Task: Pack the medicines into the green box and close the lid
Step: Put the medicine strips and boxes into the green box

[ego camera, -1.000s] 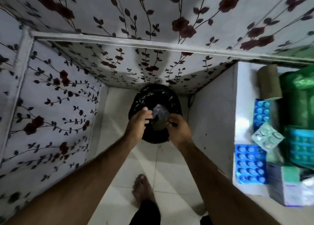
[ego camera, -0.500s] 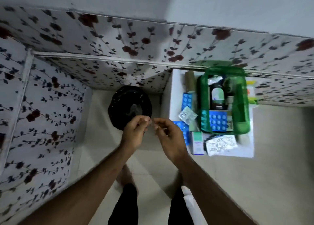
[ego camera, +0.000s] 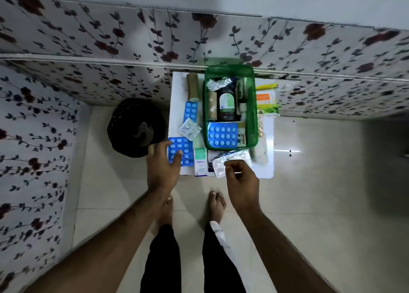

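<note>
Spread fingers of the left hand point(ego camera: 162, 166) rest on a blue blister pack point(ego camera: 178, 150); the right hand point(ego camera: 241, 178) curls loosely (empty, apparently) near the open green box point(ego camera: 254, 124) holding medicines.

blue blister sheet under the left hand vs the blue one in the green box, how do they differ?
The blue sheet by the left hand lies outside on the white table, fingers overlapping it; the boxed blue sheet sits inside the green box, untouched. The outside one runs lengthwise away from the person, the boxed one crosswise. Both show rows of pale round tablets.
</note>
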